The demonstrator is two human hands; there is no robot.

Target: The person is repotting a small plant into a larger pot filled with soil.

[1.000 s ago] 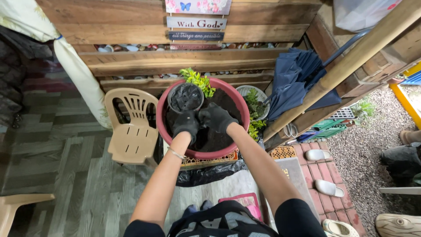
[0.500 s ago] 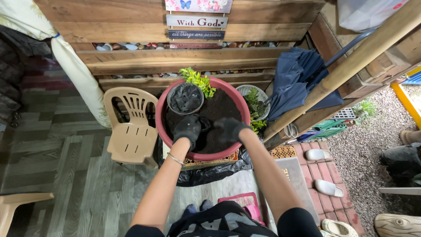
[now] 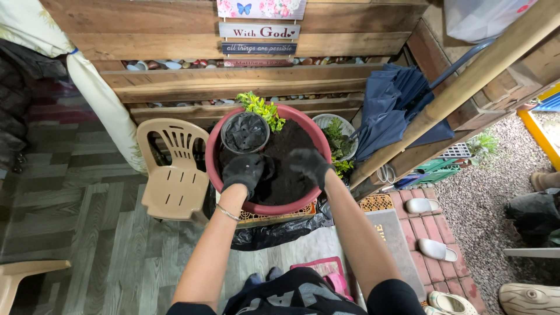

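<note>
Since a second ago the hands have drawn apart over the soil: the right hand [image 3: 310, 165], earlier at mid-basin beside the left, now sits toward the red basin's [image 3: 318, 135] right rim. The left hand [image 3: 244, 172] has slipped lower, close above the near-left rim.

A wall of rough wooden planks [image 3: 175, 23] rises beyond the fingers, with small plaques [image 3: 259, 30] fixed to it and pebbles lining its ledges. To the left of the fingers stands a beige plastic chair [image 3: 172, 175] on a grey wood-patterned floor [image 3: 87, 233]. To their right a folded blue umbrella [image 3: 394, 108] leans against a slanted wooden beam [image 3: 466, 76]. Further right lie red brick paving [image 3: 417, 227], pale slippers [image 3: 434, 249] and gravel [image 3: 490, 198]. The light is even daylight.
</note>
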